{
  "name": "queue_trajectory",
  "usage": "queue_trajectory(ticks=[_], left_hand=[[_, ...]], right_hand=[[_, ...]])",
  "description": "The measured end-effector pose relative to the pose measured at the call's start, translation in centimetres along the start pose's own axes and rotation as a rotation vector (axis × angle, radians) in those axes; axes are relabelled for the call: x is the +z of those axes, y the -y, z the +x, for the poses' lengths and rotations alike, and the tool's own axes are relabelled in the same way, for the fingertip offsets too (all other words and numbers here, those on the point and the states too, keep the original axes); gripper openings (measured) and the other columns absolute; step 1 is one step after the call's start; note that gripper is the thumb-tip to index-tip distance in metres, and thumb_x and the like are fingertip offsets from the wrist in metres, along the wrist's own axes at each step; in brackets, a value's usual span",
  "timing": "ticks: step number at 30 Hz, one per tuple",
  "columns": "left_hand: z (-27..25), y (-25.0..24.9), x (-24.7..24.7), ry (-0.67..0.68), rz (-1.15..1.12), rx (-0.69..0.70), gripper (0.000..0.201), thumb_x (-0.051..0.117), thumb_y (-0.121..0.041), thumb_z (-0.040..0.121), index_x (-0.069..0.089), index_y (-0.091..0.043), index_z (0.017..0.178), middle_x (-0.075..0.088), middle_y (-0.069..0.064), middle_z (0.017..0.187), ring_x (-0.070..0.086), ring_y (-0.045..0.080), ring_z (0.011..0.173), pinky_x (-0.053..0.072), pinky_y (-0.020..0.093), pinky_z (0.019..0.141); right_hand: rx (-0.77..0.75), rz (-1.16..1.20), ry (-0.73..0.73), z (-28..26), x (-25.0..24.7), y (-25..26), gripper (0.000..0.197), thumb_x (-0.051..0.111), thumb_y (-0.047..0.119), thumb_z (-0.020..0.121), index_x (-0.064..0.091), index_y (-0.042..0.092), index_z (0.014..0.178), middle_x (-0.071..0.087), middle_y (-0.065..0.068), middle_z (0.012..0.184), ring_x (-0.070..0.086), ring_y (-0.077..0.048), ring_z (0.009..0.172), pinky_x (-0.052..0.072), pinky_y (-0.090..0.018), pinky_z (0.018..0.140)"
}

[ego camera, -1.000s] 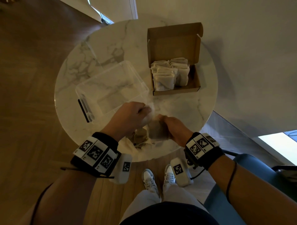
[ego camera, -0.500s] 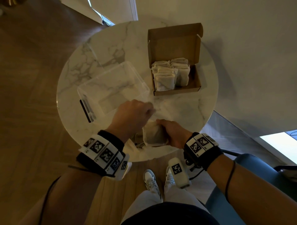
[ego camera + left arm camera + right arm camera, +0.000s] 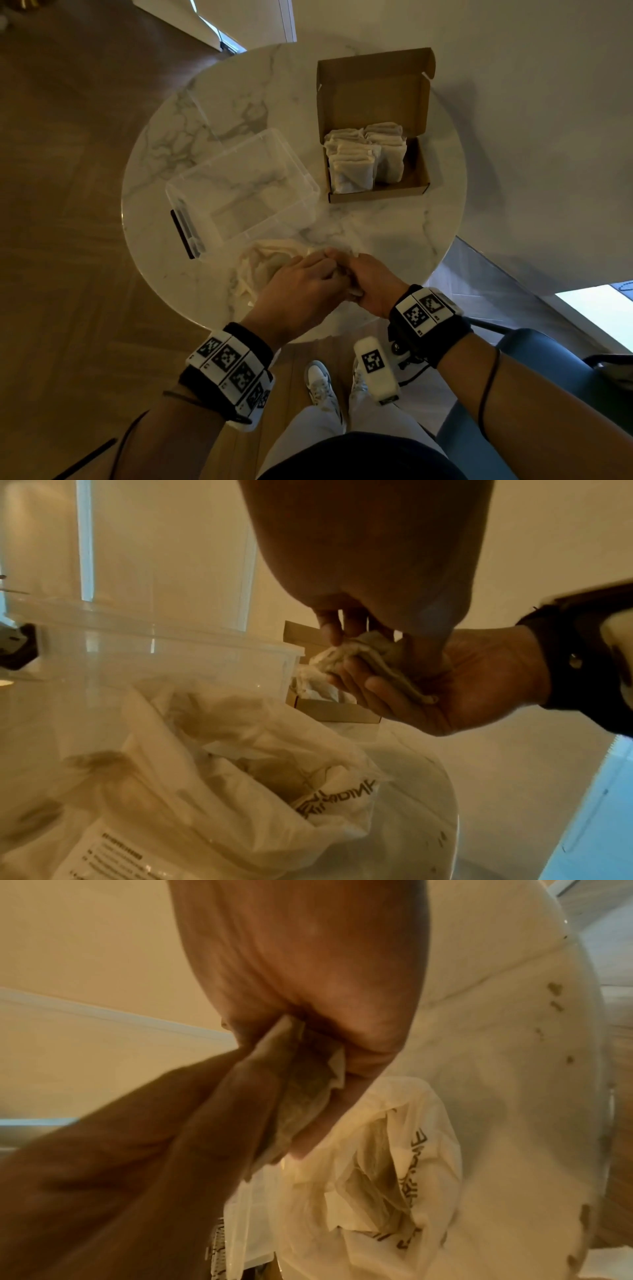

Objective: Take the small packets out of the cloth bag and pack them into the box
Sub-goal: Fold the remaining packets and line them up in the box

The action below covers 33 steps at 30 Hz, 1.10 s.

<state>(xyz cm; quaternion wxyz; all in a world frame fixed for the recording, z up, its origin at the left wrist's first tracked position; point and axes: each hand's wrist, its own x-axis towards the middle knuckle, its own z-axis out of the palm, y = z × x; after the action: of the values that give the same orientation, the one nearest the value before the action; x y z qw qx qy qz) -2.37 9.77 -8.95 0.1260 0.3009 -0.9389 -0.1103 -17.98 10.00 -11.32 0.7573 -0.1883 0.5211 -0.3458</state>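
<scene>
The counter [image 3: 394,240] is white marble with grey veining. On it, the cardboard box [image 3: 376,89] is plain brown, and the packets [image 3: 356,164] in it are pale beige. The plastic container [image 3: 239,185] is clear, with a black latch [image 3: 183,233]. The cloth bag [image 3: 240,764] is cream with dark printed lettering. The packet [image 3: 373,661] in the hands is greyish beige. Both wristbands [image 3: 428,318] are black and carry white tags with black square codes. The floor [image 3: 61,205] is brown wood.

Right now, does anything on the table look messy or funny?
A bit. The cloth bag lies crumpled at the table's near edge, and both hands squash one packet between them. The box looks tidy.
</scene>
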Motion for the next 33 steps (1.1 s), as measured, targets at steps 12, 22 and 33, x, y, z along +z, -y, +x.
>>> queue_trajectory(ticks=[12,22,33], left_hand=[[0.1,3.3,1.0,0.411,-0.339,-0.896,0.037,0.066,-0.016,0.083,0.043,-0.018,0.053,0.045,-0.002,0.057,0.048,0.017,0.061,0.032,0.026,0.054],[0.4,4.1,5.4,0.489,-0.232,-1.131,0.018,0.061,-0.022,0.087,0.066,-0.007,0.093,0.069,0.007,0.090,0.063,0.024,0.087,0.045,0.029,0.071],[-1.3,4.4,-0.1,0.052,-0.528,-0.905,0.024,0.058,-0.014,0.091,0.052,-0.008,0.068,0.049,0.006,0.063,0.045,0.014,0.056,0.039,0.029,0.057]], right_hand=[[-0.106,0.033,-0.154,-0.4,-2.2,-0.5,0.029,0.051,0.021,0.097,0.062,0.003,0.117,0.067,-0.012,0.111,0.066,-0.017,0.094,0.055,-0.026,0.078],[-0.110,-0.014,-0.153,-0.7,-2.6,-1.0,0.030,0.052,0.021,0.096,0.062,0.005,0.119,0.068,-0.007,0.111,0.066,-0.013,0.096,0.053,-0.025,0.084],[-0.161,-0.161,-0.222,-0.6,-2.7,-0.6,0.013,0.058,0.024,0.094,0.068,0.019,0.097,0.071,-0.001,0.101,0.067,-0.009,0.090,0.052,-0.016,0.074]])
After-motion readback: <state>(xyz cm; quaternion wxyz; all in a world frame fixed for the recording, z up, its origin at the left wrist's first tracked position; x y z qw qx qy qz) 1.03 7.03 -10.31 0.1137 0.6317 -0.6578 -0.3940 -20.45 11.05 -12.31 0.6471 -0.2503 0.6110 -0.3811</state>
